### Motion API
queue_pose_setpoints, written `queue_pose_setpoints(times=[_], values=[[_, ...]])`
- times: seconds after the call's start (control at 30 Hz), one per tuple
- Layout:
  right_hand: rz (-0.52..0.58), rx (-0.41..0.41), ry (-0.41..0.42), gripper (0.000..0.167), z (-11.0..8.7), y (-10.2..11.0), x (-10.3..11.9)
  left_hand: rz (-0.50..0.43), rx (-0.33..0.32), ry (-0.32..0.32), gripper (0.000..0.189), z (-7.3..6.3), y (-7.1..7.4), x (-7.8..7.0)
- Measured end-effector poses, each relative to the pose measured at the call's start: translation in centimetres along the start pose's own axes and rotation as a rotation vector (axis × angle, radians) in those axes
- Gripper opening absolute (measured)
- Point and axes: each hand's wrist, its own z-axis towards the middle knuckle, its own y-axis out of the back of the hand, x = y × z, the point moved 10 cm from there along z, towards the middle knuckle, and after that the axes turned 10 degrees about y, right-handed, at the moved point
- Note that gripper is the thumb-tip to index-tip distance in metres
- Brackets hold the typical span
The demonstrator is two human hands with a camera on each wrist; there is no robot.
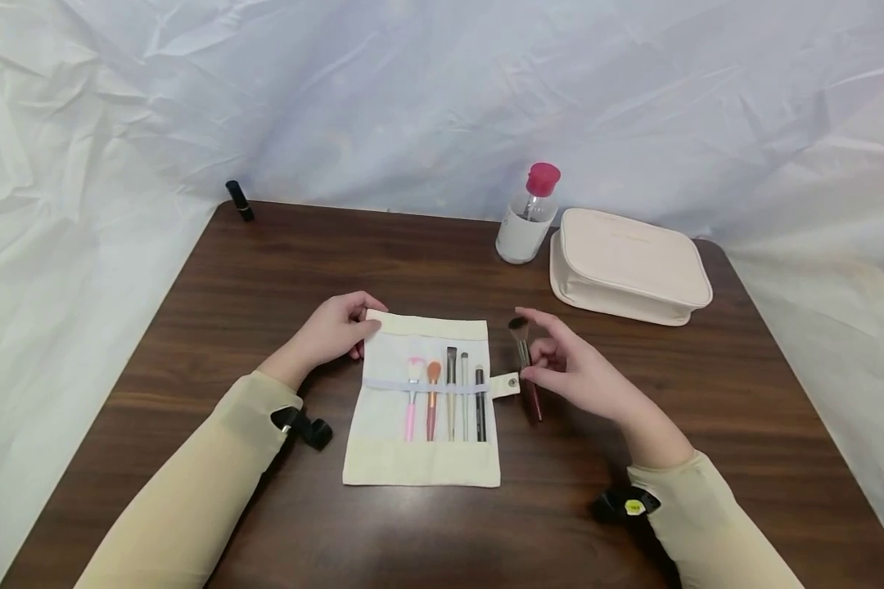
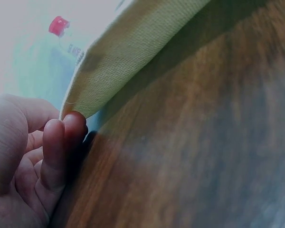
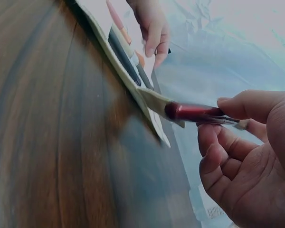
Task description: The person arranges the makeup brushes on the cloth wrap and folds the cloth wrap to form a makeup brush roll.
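Cream woven cloth roll (image 1: pixel 421 465), left hand (image 1: pixel 337 329) pinching corner; right hand (image 1: pixel 578 368) pinching glossy red-handled brush (image 1: pixel 524 352).

Deep red is flashed by the brush handle (image 1: pixel 534 402), cream is worn by the brush roll (image 1: pixel 421 464), and the brown bench (image 1: pixel 751 409) is streaked with darker grain!

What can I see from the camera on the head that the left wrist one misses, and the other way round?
Only the head view shows the right grip holding a dark-headed brush, the five brushes tucked in the brush roll, the pale pouch and the black tube.

Only the left wrist view shows the brush roll's underside, with a fingertip against it.

Both show the left grip pinching the brush roll, the red-capped bottle and the wooden table.
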Motion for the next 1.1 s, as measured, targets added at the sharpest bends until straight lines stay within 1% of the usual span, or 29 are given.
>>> queue_pose_setpoints(times=[0.07, 0.2, 0.43, 0.6, 0.7, 0.83, 0.9, 0.97, 1.1], values=[[0.016, 0.007, 0.012, 0.080, 0.3, -0.2, 0.2, -0.003, -0.001, 0.001, 0.021, 0.0, 0.0, 0.0], [0.020, 0.017, 0.025, 0.073, 0.9, -0.8, 0.4, -0.008, 0.004, -0.019, 0.022, -0.1, 0.0, -0.2], [0.029, 0.012, 0.004, 0.069, 2.2, -1.8, 0.5, -0.013, 0.007, -0.025, 0.023, -0.3, 0.1, -0.3], [0.091, 0.034, -0.012, 0.064, 3.6, -3.0, 1.0, -0.011, 0.002, -0.020, 0.023, -0.2, 0.1, -0.2], [0.105, 0.036, -0.046, 0.061, 4.7, -3.8, 1.1, -0.012, 0.001, -0.021, 0.022, -0.2, 0.2, -0.2], [0.098, -0.009, -0.130, 0.057, 6.3, -4.6, 0.7, -0.012, -0.001, -0.022, 0.022, -0.1, 0.2, 0.0], [0.125, -0.036, -0.171, 0.056, 7.0, -4.9, 0.4, -0.010, 0.000, -0.019, 0.022, 0.0, 0.2, 0.1], [0.159, -0.054, -0.194, 0.055, 7.7, -5.4, 0.1, -0.005, -0.001, -0.019, 0.021, 0.0, 0.2, 0.1], [0.220, -0.071, -0.213, 0.055, 9.1, -6.5, -0.2, -0.003, -0.002, -0.018, 0.021, 0.0, 0.2, -0.1]])
